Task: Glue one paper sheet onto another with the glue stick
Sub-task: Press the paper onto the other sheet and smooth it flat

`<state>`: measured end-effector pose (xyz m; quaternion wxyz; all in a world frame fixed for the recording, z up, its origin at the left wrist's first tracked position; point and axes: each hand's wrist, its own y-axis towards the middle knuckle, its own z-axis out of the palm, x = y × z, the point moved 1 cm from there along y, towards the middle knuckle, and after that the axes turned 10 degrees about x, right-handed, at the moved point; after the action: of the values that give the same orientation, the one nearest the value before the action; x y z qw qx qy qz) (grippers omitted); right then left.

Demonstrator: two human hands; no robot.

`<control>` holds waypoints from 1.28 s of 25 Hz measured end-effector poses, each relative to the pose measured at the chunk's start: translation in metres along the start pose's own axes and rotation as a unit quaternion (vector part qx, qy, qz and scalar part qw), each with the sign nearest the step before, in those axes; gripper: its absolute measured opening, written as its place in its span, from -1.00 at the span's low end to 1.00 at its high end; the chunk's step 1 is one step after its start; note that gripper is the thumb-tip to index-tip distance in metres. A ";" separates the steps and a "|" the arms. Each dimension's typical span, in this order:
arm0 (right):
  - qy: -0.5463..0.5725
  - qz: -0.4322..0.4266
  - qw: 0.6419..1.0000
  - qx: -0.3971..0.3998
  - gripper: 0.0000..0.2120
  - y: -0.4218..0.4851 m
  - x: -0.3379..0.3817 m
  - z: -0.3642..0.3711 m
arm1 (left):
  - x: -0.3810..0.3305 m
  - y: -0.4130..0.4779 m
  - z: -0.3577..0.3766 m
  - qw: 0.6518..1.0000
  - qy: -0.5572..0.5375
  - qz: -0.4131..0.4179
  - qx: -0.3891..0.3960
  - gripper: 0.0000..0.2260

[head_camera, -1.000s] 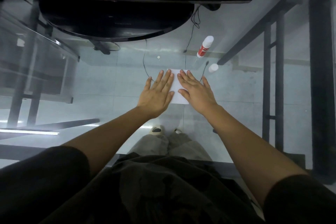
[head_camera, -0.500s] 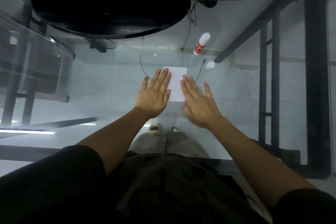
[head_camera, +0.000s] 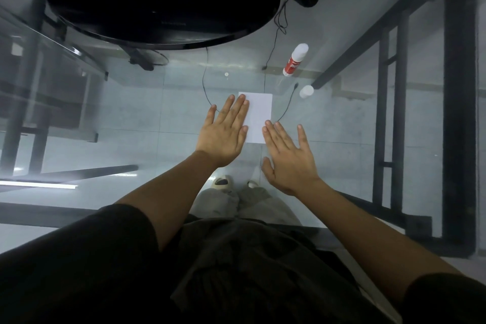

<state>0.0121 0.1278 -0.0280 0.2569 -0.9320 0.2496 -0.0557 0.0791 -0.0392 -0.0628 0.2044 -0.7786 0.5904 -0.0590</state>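
Clear glass tabletop; floor tiles and the person's shoes visible through it. Right hand nearest, palm down, fingers spread, holding nothing; its fingertips reach the near right edge of the white rectangular paper sheet. Cannot tell whether the palm touches the glass. Left hand slightly farther, flat, fingers extended and close together, lying over the sheet's left edge. Sheet sits between the two hands, flat on the tabletop. Beyond the right hand: small white round cap, then the red-and-white glue stick lying on its side, uncapped. Farthest, ahead of both hands: black monitor with oval base.
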 end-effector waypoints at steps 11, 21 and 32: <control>0.013 -0.008 1.000 -0.009 -0.40 0.018 0.006 -0.006 | 0.000 0.001 0.000 1.000 0.002 0.002 0.000 -0.48; -0.018 -0.018 1.000 -0.015 -0.39 0.029 -0.002 -0.010 | 0.000 0.001 0.002 1.000 0.006 0.001 -0.001 -0.49; -0.001 0.007 1.000 -0.026 -0.40 0.046 -0.005 -0.013 | -0.001 -0.001 -0.001 1.000 -0.001 0.000 0.011 -0.48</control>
<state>-0.0151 0.0903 -0.0399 0.2329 -0.9368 0.2570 -0.0467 0.0789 -0.0382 -0.0614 0.2130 -0.7766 0.5893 -0.0649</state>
